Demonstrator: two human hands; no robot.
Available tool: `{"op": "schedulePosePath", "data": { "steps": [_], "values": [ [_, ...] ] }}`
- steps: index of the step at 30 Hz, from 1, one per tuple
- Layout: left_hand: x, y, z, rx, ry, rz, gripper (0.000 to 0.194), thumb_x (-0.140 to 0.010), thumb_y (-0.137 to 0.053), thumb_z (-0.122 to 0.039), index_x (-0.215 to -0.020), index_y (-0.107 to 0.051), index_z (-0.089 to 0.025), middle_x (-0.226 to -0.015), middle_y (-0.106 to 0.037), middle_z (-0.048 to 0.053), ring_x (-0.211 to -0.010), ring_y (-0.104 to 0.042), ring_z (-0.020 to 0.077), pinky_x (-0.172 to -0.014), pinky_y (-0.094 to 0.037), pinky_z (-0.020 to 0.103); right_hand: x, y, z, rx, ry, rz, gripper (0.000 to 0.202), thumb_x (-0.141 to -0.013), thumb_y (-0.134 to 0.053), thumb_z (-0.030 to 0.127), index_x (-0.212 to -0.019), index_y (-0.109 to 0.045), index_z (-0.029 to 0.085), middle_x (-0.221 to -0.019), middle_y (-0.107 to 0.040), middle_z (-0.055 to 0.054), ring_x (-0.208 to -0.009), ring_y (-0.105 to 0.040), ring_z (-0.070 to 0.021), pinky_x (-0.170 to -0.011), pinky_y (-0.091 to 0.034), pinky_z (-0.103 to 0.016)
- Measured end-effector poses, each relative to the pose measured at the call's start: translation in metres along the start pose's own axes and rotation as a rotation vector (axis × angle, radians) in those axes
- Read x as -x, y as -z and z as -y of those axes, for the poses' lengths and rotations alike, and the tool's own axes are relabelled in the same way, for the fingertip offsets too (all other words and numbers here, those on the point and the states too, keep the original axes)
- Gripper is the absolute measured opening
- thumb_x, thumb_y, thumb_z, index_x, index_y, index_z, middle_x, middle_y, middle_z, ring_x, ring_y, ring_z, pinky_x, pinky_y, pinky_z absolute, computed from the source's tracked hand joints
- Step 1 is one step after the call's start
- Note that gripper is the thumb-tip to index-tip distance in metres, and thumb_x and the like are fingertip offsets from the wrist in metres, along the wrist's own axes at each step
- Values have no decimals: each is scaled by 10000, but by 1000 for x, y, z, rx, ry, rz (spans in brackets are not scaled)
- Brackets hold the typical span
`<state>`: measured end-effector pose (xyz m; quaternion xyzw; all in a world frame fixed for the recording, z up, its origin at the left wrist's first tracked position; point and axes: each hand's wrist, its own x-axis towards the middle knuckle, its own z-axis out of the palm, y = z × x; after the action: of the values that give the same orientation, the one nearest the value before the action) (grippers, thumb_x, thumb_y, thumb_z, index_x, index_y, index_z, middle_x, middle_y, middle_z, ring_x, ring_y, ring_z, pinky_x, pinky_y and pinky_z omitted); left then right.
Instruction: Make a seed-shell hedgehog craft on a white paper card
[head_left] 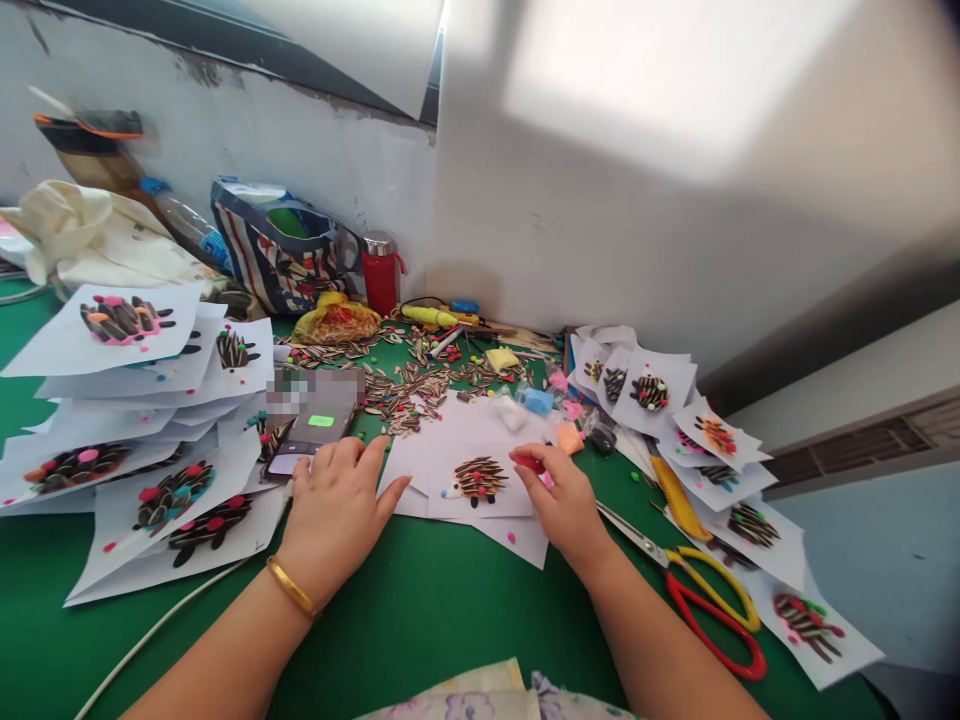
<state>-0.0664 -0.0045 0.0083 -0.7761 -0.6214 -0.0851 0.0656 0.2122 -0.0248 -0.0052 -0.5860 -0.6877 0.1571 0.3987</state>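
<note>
A seed hedgehog (480,480) with a pale face, blue nose and dark feet lies on white paper (435,425) in the middle. At its right, my right hand (562,500) pinches a small piece of red clay (528,462) between thumb and fingertips. My left hand (341,505), with a gold bangle (292,588) at the wrist, rests to the left of the paper, fingers apart and holding nothing. Its fingertips are near the lower end of a phone (319,425). A pink clay dot (511,538) sits on the lower paper.
Stacked seed pictures stand at left (142,400) and right (652,390). Scissors (697,590) and a yellow cutter (679,495) lie right. Loose seeds (420,385), clay packets (537,402), a red flask (380,275) and a striped bag (281,255) are behind. A cable crosses the left front.
</note>
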Motion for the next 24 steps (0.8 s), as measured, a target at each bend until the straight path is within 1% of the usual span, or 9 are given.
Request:
{"op": "schedulePosePath", "data": {
  "steps": [5, 8, 11, 13, 15, 17, 18, 21, 24],
  "values": [
    [1, 1, 0, 12, 1, 10, 504, -897, -486, -527, -1286, -544, -213, -1088, -560, 123, -1070, -476, 322, -919, -374, 455, 2, -3, 14, -45, 94, 64, 192, -945, -532, 316, -1045, -684, 255, -994, -674, -59, -952, -619, -207, -860, -501, -363],
    [1, 2, -1, 5, -7, 3, 500, -903, -480, -523, -1283, -543, -204, -1091, -554, 123, -1062, -473, 322, -909, -377, 459, 1, -10, 29, -72, 115, 146, 225, -953, -513, 277, -1098, -683, 254, -997, -650, -68, -953, -613, -197, -858, -507, -347],
    [1, 3, 0, 8, -13, -9, 484, -910, -460, -537, -1246, -558, -204, -1074, -550, 119, -1043, -475, 317, -902, -380, 455, -7, -19, 48, -63, 162, 260, 277, -947, -480, 203, -1158, -654, 245, -1012, -648, -72, -977, -607, -192, -872, -498, -336],
    [1, 4, 1, 20, -11, -6, 481, -898, -470, -561, -1214, -571, -212, -1060, -546, 115, -1025, -478, 312, -893, -384, 447, -18, -27, 60, -21, 198, 305, 275, -916, -515, 176, -1153, -638, 239, -1025, -660, -66, -982, -606, -196, -883, -481, -338],
    [1, 6, 2, 38, -10, 4, 474, -872, -510, -576, -1183, -583, -227, -1042, -542, 107, -1010, -480, 308, -886, -388, 441, -33, -37, 71, 23, 178, 321, 206, -882, -582, 207, -1080, -634, 226, -982, -673, -49, -909, -614, -188, -823, -478, -316],
    [1, 6, 3, 58, -15, 7, 446, -853, -554, -563, -1165, -590, -246, -1031, -538, 99, -1012, -479, 304, -888, -387, 437, -48, -50, 79, 87, 155, 376, 79, -878, -590, 230, -940, -637, 216, -892, -672, -29, -829, -603, -178, -738, -458, -295],
    [2, 7, 4, 65, -14, 5, 424, -851, -566, -546, -1157, -592, -252, -1027, -537, 96, -1013, -479, 302, -889, -386, 435, -55, -57, 83, 101, 156, 406, 47, -872, -593, 222, -898, -631, 213, -873, -671, -22, -809, -596, -172, -716, -444, -287],
    [2, 6, 5, 64, -9, -3, 339, -881, -545, -488, -1118, -601, -252, -1021, -535, 94, -999, -480, 295, -884, -386, 436, -66, -76, 87, 92, 158, 479, 13, -852, -604, 199, -852, -613, 209, -839, -665, -6, -768, -579, -155, -678, -410, -265],
    [3, 4, 5, 56, -3, 4, 260, -913, -503, -434, -1042, -614, -237, -1012, -540, 94, -980, -481, 291, -882, -385, 446, -67, -87, 88, 57, 147, 510, 26, -854, -591, 192, -851, -610, 210, -842, -663, -2, -764, -574, -146, -668, -396, -252]
  ]
}}
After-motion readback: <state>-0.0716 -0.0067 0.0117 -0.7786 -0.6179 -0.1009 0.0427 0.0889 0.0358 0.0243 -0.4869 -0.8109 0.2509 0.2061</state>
